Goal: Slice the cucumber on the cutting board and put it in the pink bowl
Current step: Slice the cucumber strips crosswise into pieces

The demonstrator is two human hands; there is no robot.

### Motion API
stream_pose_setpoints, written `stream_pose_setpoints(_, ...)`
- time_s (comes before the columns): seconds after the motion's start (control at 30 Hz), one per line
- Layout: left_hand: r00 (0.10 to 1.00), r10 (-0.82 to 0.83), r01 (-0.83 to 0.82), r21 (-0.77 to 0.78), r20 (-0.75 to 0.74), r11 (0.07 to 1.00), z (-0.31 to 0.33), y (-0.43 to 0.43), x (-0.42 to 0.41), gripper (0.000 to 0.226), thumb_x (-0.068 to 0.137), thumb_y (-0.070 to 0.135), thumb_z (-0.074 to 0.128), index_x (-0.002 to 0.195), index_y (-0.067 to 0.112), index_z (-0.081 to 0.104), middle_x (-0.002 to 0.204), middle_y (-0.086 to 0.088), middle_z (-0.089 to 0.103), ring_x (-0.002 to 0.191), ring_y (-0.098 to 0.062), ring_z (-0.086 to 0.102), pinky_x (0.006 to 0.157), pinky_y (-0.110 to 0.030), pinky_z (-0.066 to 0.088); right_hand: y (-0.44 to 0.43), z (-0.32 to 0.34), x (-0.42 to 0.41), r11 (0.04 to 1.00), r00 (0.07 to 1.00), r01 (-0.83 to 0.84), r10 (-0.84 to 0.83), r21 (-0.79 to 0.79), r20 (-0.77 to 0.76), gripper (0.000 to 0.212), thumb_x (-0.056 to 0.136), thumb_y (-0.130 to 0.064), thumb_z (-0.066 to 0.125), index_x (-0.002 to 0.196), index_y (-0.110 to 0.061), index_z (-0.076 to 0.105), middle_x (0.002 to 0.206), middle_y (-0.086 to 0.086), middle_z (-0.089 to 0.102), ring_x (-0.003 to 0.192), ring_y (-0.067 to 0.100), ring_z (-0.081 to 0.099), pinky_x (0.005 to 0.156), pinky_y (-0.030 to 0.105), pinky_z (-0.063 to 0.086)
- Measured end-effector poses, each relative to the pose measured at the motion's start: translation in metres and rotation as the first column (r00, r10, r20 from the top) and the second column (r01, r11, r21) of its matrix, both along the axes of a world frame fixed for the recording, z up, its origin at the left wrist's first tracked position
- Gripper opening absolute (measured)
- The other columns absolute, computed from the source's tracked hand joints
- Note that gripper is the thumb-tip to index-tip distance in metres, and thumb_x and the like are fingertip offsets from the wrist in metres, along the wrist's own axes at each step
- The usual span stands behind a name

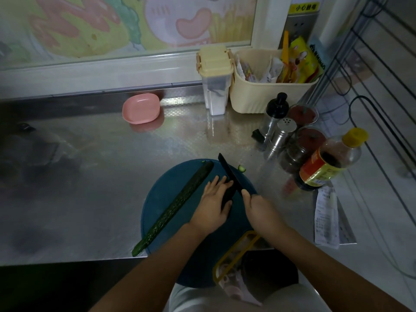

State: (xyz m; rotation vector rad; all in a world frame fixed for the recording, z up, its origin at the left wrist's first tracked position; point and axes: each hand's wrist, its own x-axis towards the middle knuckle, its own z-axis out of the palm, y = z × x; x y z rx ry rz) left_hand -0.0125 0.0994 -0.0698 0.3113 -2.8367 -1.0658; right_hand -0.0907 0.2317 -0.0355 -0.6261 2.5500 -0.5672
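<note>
A long dark-green cucumber half (175, 206) lies diagonally on the round blue cutting board (164, 190), its near end past the board's edge. My left hand (211, 208) holds a second dark cucumber piece (227, 194) down on the board, fingers over it and thumb at its near side. My right hand (258, 210) grips the handle of a black knife (229, 172), whose blade sits right beside my left fingertips. A small cut cucumber bit (242, 168) lies at the board's far right edge. The pink bowl (141, 108) stands empty at the back of the steel counter.
To the right stand a soy sauce bottle (326, 163), a shaker (281, 136), jars and a dark-capped bottle (273, 115). At the back are a cream basket (265, 97) and a seasoning box (216, 82). A paper receipt (326, 219) lies at the right.
</note>
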Motion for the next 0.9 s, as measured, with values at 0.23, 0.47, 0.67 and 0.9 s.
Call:
stream_pose_setpoints(0.23, 1.000, 0.014, -0.014, 0.003, -0.010, 1.000, 0.000, 0.000, 0.000, 0.053, 0.095, 0.020, 0.052, 0.144, 0.018, 0.031, 0.154, -0.003, 0.021, 0.143, -0.016, 0.007, 0.114, -0.023, -0.006, 0.011, 0.001, 0.004, 0.996, 0.996, 0.025, -0.018, -0.084, 0.083, 0.059, 0.101, -0.041, 0.020, 0.061, -0.009, 0.049, 0.059, 0.005, 0.053, 0.061, 0.025, 0.056, 0.059, 0.034, 0.043)
stream_pose_setpoints(0.47, 1.000, 0.016, -0.016, 0.015, -0.010, 1.000, 0.000, 0.001, 0.001, 0.052, 0.095, 0.020, 0.052, 0.143, 0.017, 0.032, 0.154, -0.004, 0.023, 0.144, -0.017, 0.007, 0.116, -0.027, -0.003, 0.015, 0.011, 0.007, 0.989, 0.995, 0.034, -0.020, -0.143, 0.101, 0.059, 0.101, -0.041, 0.021, 0.055, -0.012, 0.043, 0.052, 0.002, 0.045, 0.049, 0.015, 0.045, 0.046, 0.025, 0.029)
stream_pose_setpoints(0.67, 1.000, 0.015, -0.015, 0.017, -0.011, 1.000, 0.002, 0.000, 0.001, 0.051, 0.095, 0.021, 0.052, 0.142, 0.017, 0.033, 0.153, -0.005, 0.024, 0.144, -0.017, 0.007, 0.116, -0.027, -0.003, 0.015, 0.009, 0.007, 0.989, 0.995, 0.027, -0.013, -0.144, 0.098, 0.058, 0.101, -0.041, 0.020, 0.056, -0.013, 0.044, 0.054, 0.002, 0.047, 0.051, 0.016, 0.047, 0.048, 0.026, 0.033)
stream_pose_setpoints(0.9, 1.000, 0.017, -0.017, 0.009, -0.009, 1.000, 0.001, 0.000, 0.000, 0.052, 0.095, 0.021, 0.051, 0.143, 0.016, 0.032, 0.154, -0.005, 0.022, 0.144, -0.017, 0.006, 0.114, -0.022, -0.006, 0.010, 0.004, 0.013, 0.999, 0.999, -0.035, 0.034, -0.008, -0.030, 0.060, 0.096, -0.050, 0.008, 0.066, -0.013, 0.044, 0.059, -0.001, 0.047, 0.054, 0.015, 0.050, 0.052, 0.025, 0.039)
